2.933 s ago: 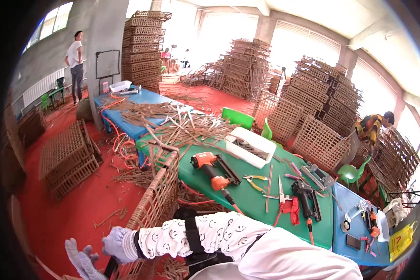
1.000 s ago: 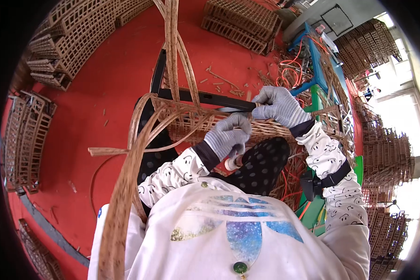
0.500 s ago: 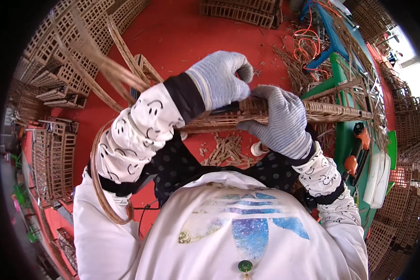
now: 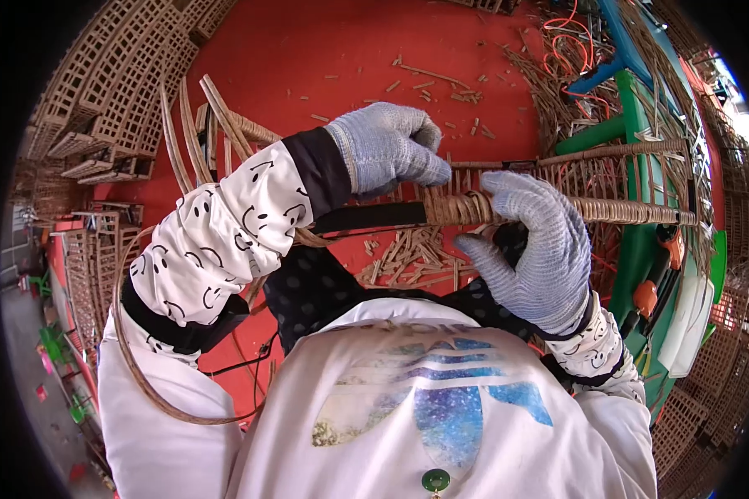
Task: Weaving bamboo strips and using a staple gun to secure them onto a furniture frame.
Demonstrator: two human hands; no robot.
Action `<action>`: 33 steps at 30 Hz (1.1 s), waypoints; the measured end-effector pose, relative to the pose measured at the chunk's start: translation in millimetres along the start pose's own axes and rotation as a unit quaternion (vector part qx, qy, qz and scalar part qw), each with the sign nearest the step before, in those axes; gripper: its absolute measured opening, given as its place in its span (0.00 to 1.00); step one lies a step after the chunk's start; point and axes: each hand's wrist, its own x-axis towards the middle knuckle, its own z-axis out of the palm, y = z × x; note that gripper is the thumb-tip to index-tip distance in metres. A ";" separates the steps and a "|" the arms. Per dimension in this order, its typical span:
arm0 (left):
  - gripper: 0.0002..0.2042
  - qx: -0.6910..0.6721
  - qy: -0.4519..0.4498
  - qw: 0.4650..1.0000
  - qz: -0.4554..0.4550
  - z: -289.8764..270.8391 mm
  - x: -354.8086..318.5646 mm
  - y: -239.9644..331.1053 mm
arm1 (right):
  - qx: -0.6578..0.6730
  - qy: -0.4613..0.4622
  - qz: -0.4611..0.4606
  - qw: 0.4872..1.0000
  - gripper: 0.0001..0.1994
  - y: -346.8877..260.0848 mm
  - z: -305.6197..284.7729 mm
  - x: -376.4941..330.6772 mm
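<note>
I look straight down at my gloved hands over a half-woven rattan frame (image 4: 607, 179). My left hand (image 4: 387, 150), in a grey knit glove, is closed around a rattan strip (image 4: 216, 112) just left of the wrapped section (image 4: 462, 208) of a dark bar (image 4: 366, 218). My right hand (image 4: 528, 249), also gloved, pinches the wrapped rattan on the bar from the right, thumb below and fingers above. Long loose strips fan up to the left behind my left forearm, and one strip loops down around my left side.
Short rattan offcuts (image 4: 408, 262) litter the red floor (image 4: 333, 50) below the bar. A green table (image 4: 641, 241) with an orange power tool (image 4: 645, 295) stands to the right. Stacked woven panels (image 4: 108, 100) lie at the left. Orange cord (image 4: 562, 46) and loose rattan lie at upper right.
My left hand has dropped lower and moved right, closer to the bar. My right hand has shifted from gripping over the bar to pinching the wrapping. The view has tilted slightly.
</note>
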 end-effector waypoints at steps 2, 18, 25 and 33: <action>0.12 -0.010 0.000 1.000 -0.010 2.2 -0.5 0.0 | -0.009 0.002 0.022 1.000 0.22 0.1 -3.8 -2.9; 0.13 -0.004 0.026 1.000 0.006 7.5 4.5 -2.7 | -0.104 -0.043 0.020 0.993 0.29 3.0 -8.1 0.9; 0.13 0.043 0.099 0.993 0.056 11.0 -0.1 -4.5 | -0.118 -0.018 0.025 0.993 0.26 3.1 -9.9 -3.6; 0.14 0.059 0.155 0.981 0.097 9.0 -5.2 -6.5 | -0.094 0.027 0.013 0.995 0.25 5.2 -7.0 -8.6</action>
